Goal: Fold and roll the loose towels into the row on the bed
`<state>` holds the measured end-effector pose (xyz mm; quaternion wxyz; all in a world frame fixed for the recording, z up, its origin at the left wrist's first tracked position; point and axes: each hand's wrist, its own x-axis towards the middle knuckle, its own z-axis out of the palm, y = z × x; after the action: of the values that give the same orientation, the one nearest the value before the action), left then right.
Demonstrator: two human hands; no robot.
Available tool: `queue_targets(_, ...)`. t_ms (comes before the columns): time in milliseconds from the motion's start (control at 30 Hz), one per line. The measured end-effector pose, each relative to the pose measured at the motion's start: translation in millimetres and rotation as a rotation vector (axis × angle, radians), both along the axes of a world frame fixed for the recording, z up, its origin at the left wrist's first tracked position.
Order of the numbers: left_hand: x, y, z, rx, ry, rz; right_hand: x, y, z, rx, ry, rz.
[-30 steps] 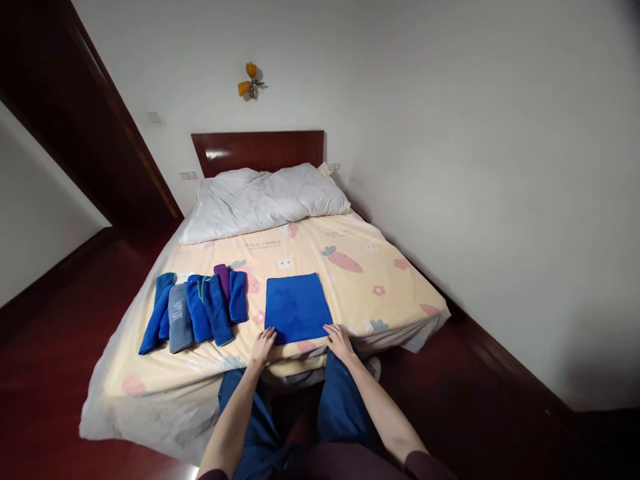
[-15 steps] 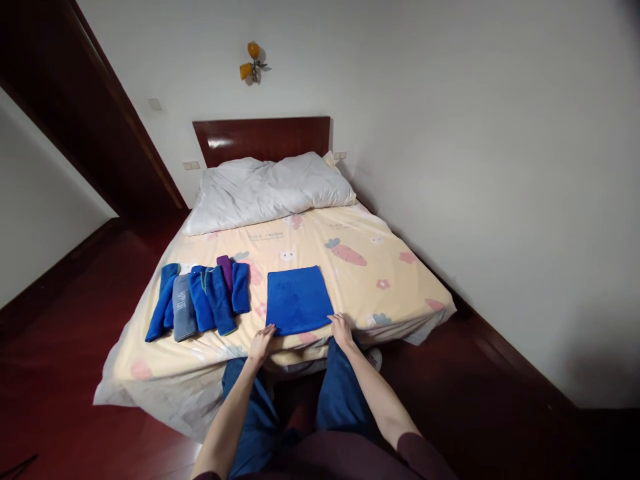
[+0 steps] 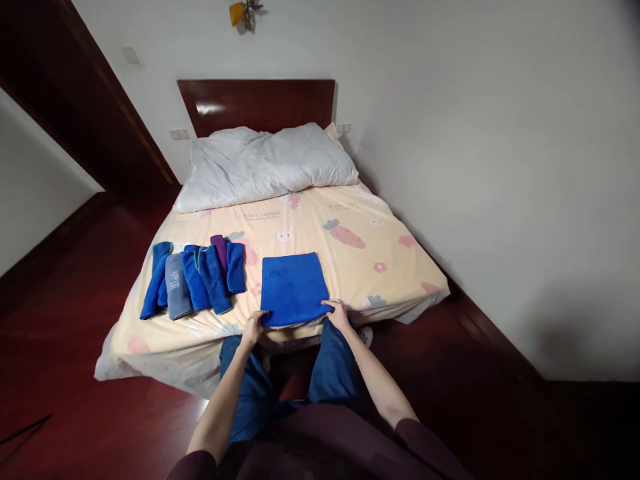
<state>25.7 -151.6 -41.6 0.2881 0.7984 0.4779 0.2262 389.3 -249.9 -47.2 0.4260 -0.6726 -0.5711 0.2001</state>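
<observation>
A blue towel [image 3: 294, 289], folded into a flat square, lies at the foot of the bed in front of me. My left hand [image 3: 254, 328] pinches its near left corner. At the near right corner, my right hand [image 3: 339, 315] grips the edge between thumb and fingers. To the left, several rolled towels lie side by side: blue ones with green edging [image 3: 214, 280], a grey one with white lettering [image 3: 177, 287] and a purple one [image 3: 219, 249] partly covered by the blue.
The bed's cream sheet [image 3: 350, 273] carries carrot and flower prints. A white quilt [image 3: 270, 163] is bunched against the dark wooden headboard [image 3: 260, 103]. A wall [image 3: 475, 167] runs along the right side, and dark red floor [image 3: 60, 300] shows on the left.
My view has tilted down. My left hand has gone from fingers resting on the towel's corner to pinching it, and the right hand stays at its corner. The rolled towels have not moved.
</observation>
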Motion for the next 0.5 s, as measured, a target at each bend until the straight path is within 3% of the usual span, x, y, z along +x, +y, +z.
queue_targets(300,8,4,10.6,-0.025,-0.068,-0.049,1,3,-12.4,0.024,0.123,-0.033)
queue_targets(500,-2,7,14.3,-0.055,-0.079,-0.002,11,1,-12.8,0.003,0.201,-0.009)
